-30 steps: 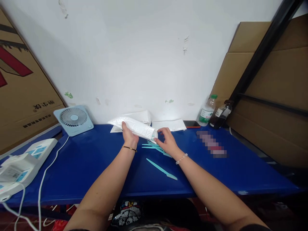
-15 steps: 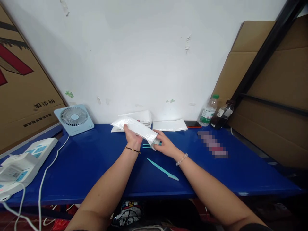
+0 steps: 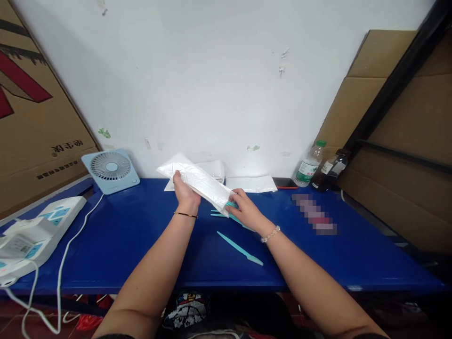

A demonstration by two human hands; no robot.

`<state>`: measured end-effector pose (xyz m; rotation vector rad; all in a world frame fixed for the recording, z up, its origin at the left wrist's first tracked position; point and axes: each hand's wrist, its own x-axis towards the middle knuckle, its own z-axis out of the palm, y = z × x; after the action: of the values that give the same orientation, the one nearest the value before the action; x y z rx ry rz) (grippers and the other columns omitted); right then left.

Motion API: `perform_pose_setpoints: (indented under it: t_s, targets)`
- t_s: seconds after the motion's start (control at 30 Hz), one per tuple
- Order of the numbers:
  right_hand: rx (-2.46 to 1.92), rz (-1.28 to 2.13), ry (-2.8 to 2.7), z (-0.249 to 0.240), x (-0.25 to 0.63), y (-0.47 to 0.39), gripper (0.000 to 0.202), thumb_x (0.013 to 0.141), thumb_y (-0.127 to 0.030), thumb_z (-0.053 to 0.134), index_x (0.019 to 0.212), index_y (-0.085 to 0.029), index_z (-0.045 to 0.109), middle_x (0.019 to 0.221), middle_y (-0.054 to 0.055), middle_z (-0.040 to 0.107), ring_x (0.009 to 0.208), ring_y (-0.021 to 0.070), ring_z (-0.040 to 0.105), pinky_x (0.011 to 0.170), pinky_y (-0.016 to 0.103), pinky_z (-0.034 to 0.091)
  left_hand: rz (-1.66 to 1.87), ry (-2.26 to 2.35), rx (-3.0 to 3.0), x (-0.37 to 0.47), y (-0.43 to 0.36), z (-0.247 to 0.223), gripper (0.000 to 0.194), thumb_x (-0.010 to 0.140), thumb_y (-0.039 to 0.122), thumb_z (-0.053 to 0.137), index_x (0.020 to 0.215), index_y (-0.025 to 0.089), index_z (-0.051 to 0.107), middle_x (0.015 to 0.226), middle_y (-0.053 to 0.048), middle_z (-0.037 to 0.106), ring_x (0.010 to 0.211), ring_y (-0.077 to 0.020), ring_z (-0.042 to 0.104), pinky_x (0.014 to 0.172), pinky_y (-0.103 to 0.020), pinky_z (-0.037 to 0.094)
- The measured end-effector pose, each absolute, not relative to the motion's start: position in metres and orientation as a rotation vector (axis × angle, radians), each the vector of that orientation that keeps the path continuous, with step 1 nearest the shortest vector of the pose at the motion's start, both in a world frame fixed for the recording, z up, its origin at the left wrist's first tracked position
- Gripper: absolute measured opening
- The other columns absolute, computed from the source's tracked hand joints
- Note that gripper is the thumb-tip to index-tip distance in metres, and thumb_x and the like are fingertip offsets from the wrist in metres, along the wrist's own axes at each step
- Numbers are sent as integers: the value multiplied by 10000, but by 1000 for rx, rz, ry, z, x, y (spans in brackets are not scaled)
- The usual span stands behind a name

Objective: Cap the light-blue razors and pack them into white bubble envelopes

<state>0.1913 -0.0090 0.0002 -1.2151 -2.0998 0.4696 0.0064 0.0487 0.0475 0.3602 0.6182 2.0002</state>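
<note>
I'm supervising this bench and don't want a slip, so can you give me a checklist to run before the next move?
1. White padded envelope supported: ok, the left hand holds it.
2. Right hand at the envelope's mouth: ok.
3. Turquoise tools at the mouth firmly gripped: cannot tell, fingers partly hide them.
4. Count inside the envelope: cannot tell, hidden.
5. Lone turquoise knife-shaped tool apart from both hands: ok, on the blue table.
6. Green-capped bottle upright: ok.
</note>
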Motion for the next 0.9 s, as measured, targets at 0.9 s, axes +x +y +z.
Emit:
perform_pose_setpoints:
  t_s: [0.9]
  targets:
    - [-1491,345,-2332,-1,223,-12,320,832,-388,575,1076,-186,622,1078,124,590,1042,282,524,869,398,439,1624,1304,2392,-102,-31,48,243,850,360,532,1043,305,668,1042,-35,674,992,-217,613,989,-402,428]
